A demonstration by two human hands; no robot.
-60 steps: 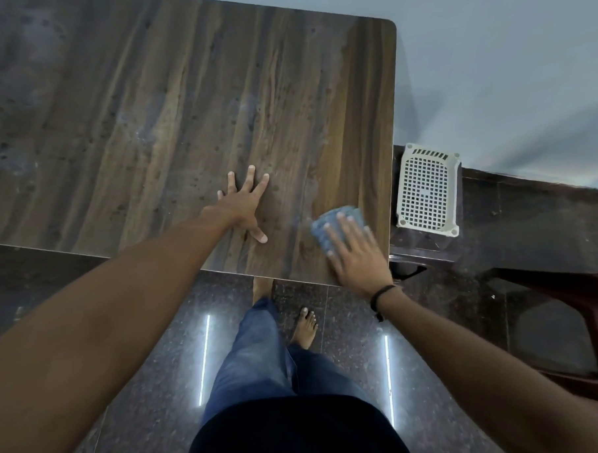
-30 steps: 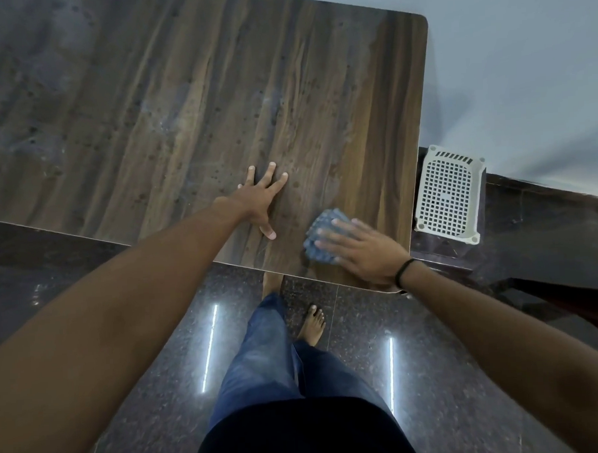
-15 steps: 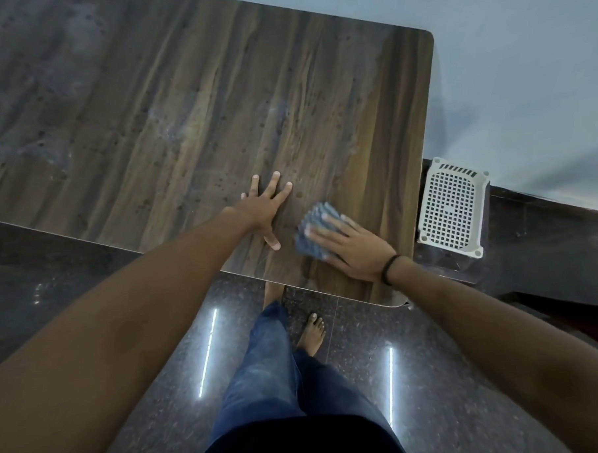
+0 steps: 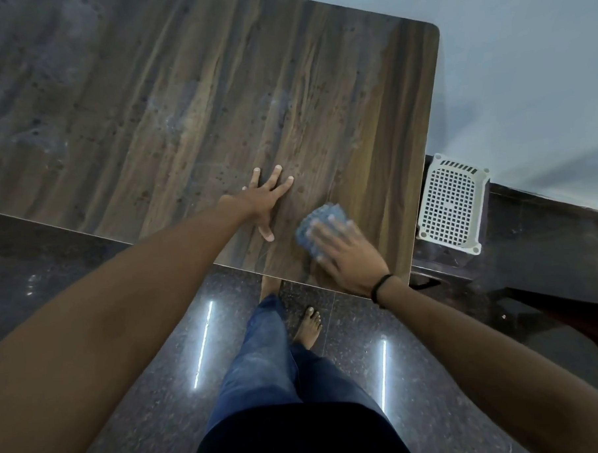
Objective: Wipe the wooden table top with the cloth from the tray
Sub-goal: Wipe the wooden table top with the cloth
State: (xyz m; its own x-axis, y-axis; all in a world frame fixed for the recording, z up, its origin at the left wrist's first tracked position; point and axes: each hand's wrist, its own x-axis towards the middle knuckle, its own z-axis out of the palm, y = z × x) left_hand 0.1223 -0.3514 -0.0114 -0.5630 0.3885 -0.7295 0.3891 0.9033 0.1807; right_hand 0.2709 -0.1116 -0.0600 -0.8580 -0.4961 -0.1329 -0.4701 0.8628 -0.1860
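Cloth (image 4: 319,220) pressed under flat-fingered right hand (image 4: 348,256) — left hand (image 4: 260,202) splayed, empty, on table (image 4: 182,94).

A thin black band (image 4: 381,289) circles the wrist at four o'clock from the right hand (image 4: 347,255). Faded blue jeans (image 4: 262,358) cover the legs, a black top (image 4: 300,435) below them at six o'clock, and bare feet (image 4: 309,327) show at the jeans' twelve o'clock end.

Left hand (image 4: 265,200) lies flat on the table top (image 4: 199,93), just left of the right hand (image 4: 348,256). Cloth (image 4: 324,213) sits under the right hand's fingers. Tray (image 4: 451,204) stands off-table, further right.
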